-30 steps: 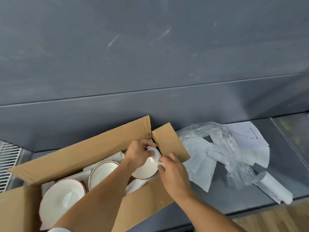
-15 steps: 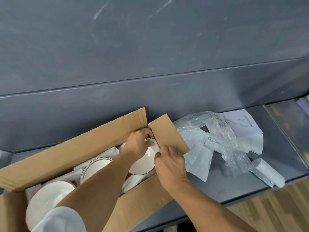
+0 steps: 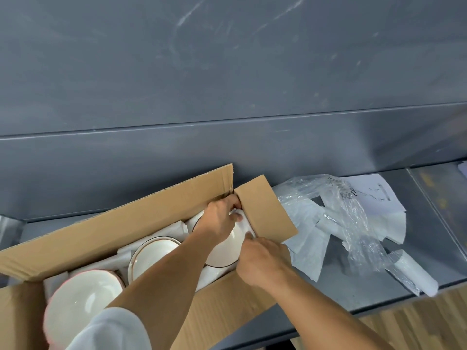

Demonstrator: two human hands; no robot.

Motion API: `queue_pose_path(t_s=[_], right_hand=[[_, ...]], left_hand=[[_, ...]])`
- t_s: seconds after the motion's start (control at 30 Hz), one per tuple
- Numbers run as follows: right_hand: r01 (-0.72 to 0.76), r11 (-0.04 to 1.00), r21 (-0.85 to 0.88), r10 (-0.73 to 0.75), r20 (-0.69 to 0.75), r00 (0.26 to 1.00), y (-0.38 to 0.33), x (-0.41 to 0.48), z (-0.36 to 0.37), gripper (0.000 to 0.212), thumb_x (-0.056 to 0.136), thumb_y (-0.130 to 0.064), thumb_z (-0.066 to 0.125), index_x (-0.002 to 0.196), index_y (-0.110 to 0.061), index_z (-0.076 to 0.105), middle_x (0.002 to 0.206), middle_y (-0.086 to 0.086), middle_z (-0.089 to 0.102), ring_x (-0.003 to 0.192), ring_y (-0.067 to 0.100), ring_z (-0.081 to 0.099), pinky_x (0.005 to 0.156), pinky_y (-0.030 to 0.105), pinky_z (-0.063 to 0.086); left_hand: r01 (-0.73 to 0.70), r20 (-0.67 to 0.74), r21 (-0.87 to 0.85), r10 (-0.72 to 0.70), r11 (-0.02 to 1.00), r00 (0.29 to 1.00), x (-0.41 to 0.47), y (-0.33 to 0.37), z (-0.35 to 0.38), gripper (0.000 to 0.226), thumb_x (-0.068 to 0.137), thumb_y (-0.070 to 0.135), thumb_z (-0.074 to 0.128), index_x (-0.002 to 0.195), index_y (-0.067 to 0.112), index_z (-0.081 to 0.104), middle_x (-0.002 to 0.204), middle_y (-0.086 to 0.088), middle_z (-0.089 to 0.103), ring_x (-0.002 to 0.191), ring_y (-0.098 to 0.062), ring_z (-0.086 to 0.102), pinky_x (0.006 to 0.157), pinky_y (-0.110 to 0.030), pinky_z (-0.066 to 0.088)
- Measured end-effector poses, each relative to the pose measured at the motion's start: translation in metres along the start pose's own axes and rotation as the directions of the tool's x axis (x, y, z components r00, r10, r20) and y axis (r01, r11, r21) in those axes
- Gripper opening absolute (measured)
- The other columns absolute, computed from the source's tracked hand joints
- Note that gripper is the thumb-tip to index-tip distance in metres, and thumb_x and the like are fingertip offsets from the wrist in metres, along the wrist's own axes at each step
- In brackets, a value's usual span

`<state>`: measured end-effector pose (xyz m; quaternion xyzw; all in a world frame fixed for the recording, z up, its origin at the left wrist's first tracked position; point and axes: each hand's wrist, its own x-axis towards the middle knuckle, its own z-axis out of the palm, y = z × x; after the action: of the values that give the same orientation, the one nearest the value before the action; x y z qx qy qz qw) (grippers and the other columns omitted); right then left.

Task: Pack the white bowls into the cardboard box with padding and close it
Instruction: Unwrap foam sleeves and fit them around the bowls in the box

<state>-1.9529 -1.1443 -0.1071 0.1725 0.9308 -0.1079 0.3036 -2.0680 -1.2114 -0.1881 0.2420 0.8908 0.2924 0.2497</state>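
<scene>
An open cardboard box (image 3: 106, 236) lies along the grey counter, its flaps standing up. Three white bowls sit inside among white foam padding (image 3: 174, 227): one at the left end (image 3: 80, 296), one in the middle (image 3: 149, 256), one at the right end (image 3: 225, 251). My left hand (image 3: 219, 218) reaches over the right bowl and pinches a white foam strip (image 3: 243, 223) wedged between that bowl and the box's end wall. My right hand (image 3: 262, 258) presses on the same strip from the near side, fingertips against the end flap (image 3: 265, 208).
Right of the box lie crumpled clear plastic wrap (image 3: 353, 223), white foam sheets (image 3: 305, 238), a printed paper (image 3: 371, 195) and a rolled foam piece (image 3: 414, 274). A grey wall rises right behind the box. Wooden floor shows beyond the counter's near edge.
Both hands have pushed the foam strip further down toward the box's right end wall; the left hand has moved up into the far corner. The view has shifted slightly.
</scene>
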Motion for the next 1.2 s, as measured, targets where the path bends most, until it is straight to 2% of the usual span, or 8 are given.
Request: queue_pose_path(t_s=[0.23,0.27,0.33,0.43,0.67,0.9,1.07,1.2], right_hand=[[-0.061,0.997,0.046,0.051,0.204,0.978,-0.008,0.001,-0.015,0.056,0.094,-0.017,0.043,0.148,-0.008,0.031,0.151,0.006,0.039,0.121,0.029,0.054,0.089,0.037,0.044],[-0.070,0.996,0.049,0.057,0.227,0.972,-0.009,0.003,-0.016,0.057,0.093,-0.016,0.043,0.148,-0.008,0.030,0.145,0.007,0.047,0.113,0.028,0.059,0.086,0.037,0.045],[-0.101,0.992,0.076,0.077,0.267,0.961,-0.010,0.006,-0.017,0.058,0.089,-0.013,0.043,0.145,-0.007,0.032,0.101,0.004,0.067,0.079,0.020,0.063,0.071,0.034,0.047],[-0.147,0.983,0.105,0.108,0.313,0.944,-0.010,0.009,-0.019,0.054,0.083,-0.008,0.042,0.138,-0.004,0.038,0.061,-0.002,0.059,0.053,0.013,0.051,0.053,0.027,0.038],[-0.187,0.961,0.203,0.119,0.306,0.944,-0.009,0.009,-0.025,0.036,0.080,-0.009,0.040,0.115,-0.010,0.051,0.061,0.000,0.062,0.049,0.015,0.050,0.049,0.025,0.035],[-0.178,0.955,0.236,0.129,0.209,0.969,-0.006,0.005,-0.013,0.038,0.078,-0.010,0.042,0.116,-0.016,0.046,0.067,-0.001,0.061,0.066,0.018,0.058,0.052,0.028,0.031],[-0.168,0.956,0.241,0.118,0.209,0.971,-0.003,0.009,-0.011,0.055,0.080,-0.011,0.042,0.134,-0.021,0.043,0.063,-0.002,0.064,0.056,0.012,0.053,0.053,0.027,0.033],[-0.164,0.971,0.172,0.116,0.256,0.960,-0.005,0.014,-0.017,0.025,0.079,-0.006,0.043,0.096,-0.012,0.061,0.057,-0.001,0.061,0.046,0.014,0.051,0.050,0.023,0.037]], left_hand=[[-0.008,0.022,0.068,0.006,0.998,1.000,0.002,-0.005,0.004,0.010,0.095,0.024,0.054,0.105,0.026,0.056,0.108,-0.001,0.068,0.106,-0.027,0.058,0.094,-0.042,0.048],[-0.011,0.015,0.074,0.010,0.997,1.000,0.002,-0.004,0.004,0.010,0.095,0.022,0.054,0.104,0.024,0.057,0.107,-0.002,0.068,0.106,-0.027,0.058,0.095,-0.041,0.046],[-0.007,-0.007,0.075,0.007,0.997,1.000,0.002,-0.003,0.003,0.010,0.094,0.021,0.054,0.102,0.023,0.060,0.105,-0.003,0.069,0.106,-0.028,0.058,0.095,-0.039,0.043],[0.017,-0.045,0.063,-0.014,0.998,0.999,0.003,0.000,0.003,0.012,0.092,0.022,0.053,0.100,0.023,0.061,0.102,-0.003,0.070,0.103,-0.029,0.059,0.094,-0.039,0.041],[0.020,-0.066,0.091,-0.014,0.996,0.998,0.001,0.001,0.003,0.015,0.095,0.022,0.047,0.098,0.023,0.062,0.101,-0.001,0.068,0.104,-0.025,0.056,0.094,-0.037,0.033],[-0.001,-0.016,0.076,0.002,0.997,1.000,-0.005,-0.005,0.003,0.011,0.099,0.025,0.043,0.104,0.024,0.053,0.111,-0.005,0.060,0.115,-0.024,0.047,0.103,-0.036,0.025],[-0.009,-0.024,0.081,0.011,0.997,1.000,-0.006,-0.002,0.002,0.013,0.097,0.026,0.046,0.107,0.024,0.055,0.110,-0.003,0.062,0.114,-0.021,0.048,0.103,-0.037,0.027],[-0.024,-0.049,0.064,0.028,0.998,0.998,-0.006,-0.003,0.005,0.012,0.093,0.024,0.047,0.102,0.028,0.054,0.101,0.001,0.065,0.108,-0.021,0.051,0.096,-0.038,0.028]])
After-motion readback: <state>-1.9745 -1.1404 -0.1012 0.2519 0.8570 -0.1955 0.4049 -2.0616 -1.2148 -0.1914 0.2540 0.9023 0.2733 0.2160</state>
